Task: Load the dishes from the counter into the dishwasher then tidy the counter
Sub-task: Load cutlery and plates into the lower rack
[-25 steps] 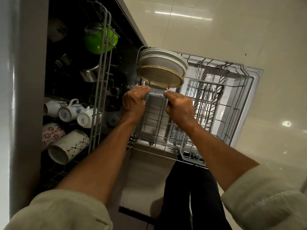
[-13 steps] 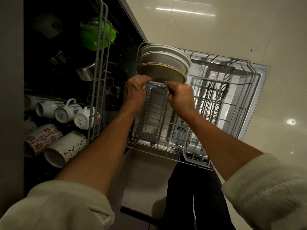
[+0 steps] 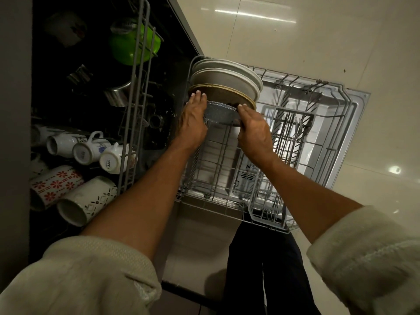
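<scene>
Reaching forward, both hands, left hand [image 3: 192,123] and right hand [image 3: 255,130], press straight fingers against the speckled plate [image 3: 221,114].

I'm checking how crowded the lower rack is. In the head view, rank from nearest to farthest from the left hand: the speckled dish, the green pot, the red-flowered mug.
From the left hand:
1. Speckled dish, touching it, on its right.
2. Green pot, upper rack, top.
3. Red-flowered mug, upper rack, near side.

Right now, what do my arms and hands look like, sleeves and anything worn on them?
Both hands, left hand and right hand, are bare: no gloves, rings or watch visible. The forearms are uncovered, with pale cream knitted sleeves, left sleeve and right sleeve, pushed up toward the elbows, their ribbed cuffs bunched.
</scene>
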The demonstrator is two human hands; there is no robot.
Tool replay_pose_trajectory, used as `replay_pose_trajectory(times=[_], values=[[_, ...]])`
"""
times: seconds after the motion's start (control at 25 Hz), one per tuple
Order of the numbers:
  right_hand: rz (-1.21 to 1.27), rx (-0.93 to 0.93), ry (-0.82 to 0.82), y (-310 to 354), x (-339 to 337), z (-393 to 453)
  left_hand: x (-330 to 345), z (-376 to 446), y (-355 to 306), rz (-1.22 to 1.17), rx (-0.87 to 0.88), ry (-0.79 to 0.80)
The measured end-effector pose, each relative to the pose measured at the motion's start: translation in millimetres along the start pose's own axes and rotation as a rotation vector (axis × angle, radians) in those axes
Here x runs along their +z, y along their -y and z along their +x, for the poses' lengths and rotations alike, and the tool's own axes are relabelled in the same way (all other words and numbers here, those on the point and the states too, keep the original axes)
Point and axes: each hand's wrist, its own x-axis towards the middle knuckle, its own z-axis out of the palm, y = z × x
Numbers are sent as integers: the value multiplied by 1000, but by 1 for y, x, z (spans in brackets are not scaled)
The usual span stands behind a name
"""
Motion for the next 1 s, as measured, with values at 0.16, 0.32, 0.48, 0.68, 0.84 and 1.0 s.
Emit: replay_pose_trajectory(times=[0.16, 0.32, 0.48, 0.68, 0.84, 1.0], values=[[-76, -61, 79, 5, 0, 1, -3, -1, -1, -7, -25, 21], [-108, -25, 154, 10, -8, 10, 4, -7, -10, -3, 61, 34], [-137, -47, 165, 9, -9, 7, 7, -9, -17, 52, 28, 77], [-169, -42, 204, 6, -9, 2, 5, -12, -17, 60, 37, 95], [-203, -56, 228, 11, -18, -3, 2, -24, -23, 51, 9, 71], [-259, -94, 242, 21, -33, -20, -5, -45, -32, 58, -1, 80]])
